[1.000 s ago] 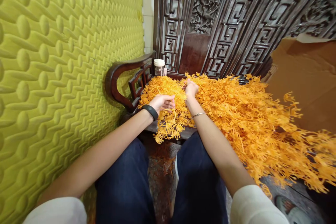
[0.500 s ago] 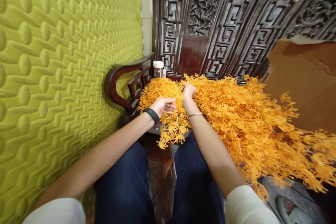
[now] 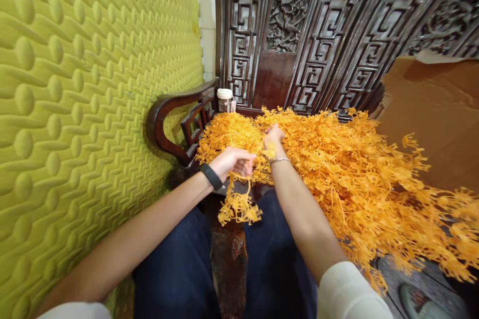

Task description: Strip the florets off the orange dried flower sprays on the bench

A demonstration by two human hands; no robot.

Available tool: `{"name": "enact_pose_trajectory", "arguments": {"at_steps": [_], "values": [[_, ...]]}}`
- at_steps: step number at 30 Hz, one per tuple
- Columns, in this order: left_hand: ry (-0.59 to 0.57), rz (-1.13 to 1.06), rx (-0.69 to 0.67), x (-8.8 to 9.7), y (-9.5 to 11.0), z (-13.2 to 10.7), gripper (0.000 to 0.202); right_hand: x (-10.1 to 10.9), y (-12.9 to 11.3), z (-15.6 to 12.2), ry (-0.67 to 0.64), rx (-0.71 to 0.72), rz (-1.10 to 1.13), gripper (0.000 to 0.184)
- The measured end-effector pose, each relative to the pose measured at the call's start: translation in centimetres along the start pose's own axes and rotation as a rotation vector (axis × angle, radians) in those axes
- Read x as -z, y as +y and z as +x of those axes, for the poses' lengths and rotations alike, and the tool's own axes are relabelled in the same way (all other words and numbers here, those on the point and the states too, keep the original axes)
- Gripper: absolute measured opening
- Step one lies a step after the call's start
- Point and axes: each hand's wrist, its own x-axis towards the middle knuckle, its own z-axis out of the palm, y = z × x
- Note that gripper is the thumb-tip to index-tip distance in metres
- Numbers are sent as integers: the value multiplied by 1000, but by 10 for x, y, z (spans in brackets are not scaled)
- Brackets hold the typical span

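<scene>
My left hand, with a dark band on its wrist, is closed on an orange artificial flower sprig. The sprig's frilly heads dangle below the fingers, over the gap between my knees. Farther out and to the right, my right hand has its fingers curled at the near edge of the large orange flower heap. What those fingers hold, if anything, I cannot make out. A blurred yellow-orange bit shows just in front of the right wrist. Behind the left hand lies a smaller orange pile.
A white-lidded cup stands at the bench's back corner beside the curved wooden armrest. The carved wooden backrest rises behind. Brown cardboard leans at the right. A yellow-green textured wall borders the left.
My left hand has drawn slightly closer to me, and the sprig hangs lower beneath it. My right hand has also come a little nearer and to the right.
</scene>
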Motion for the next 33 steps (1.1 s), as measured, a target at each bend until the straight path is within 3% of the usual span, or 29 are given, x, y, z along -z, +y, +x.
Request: {"name": "enact_pose_trajectory", "arguments": {"at_steps": [3,7,13,19,23,27,30,33], "values": [[80,-21,-57,12,0,-1,23,5,-1,9,-63,49,10,25],[208,-33,-89,27,-2,6,22,1,1,1,-251,52,-28,3],[299,-71,-141,40,-5,5,22,5,3,-14,-491,19,-37,41],[397,-245,-109,47,-5,4,22,19,3,-14,-679,66,-6,48],[444,-287,-73,45,-3,7,23,26,2,-21,-1011,69,-76,49],[447,-274,-60,41,-2,10,28,32,-4,-41,-1363,-87,-157,48],[443,-269,-62,40,-2,13,27,35,-8,-58,-1437,-158,-149,52],[436,-284,-69,39,-4,16,23,35,-10,-67,-1412,-176,-85,47]]}}
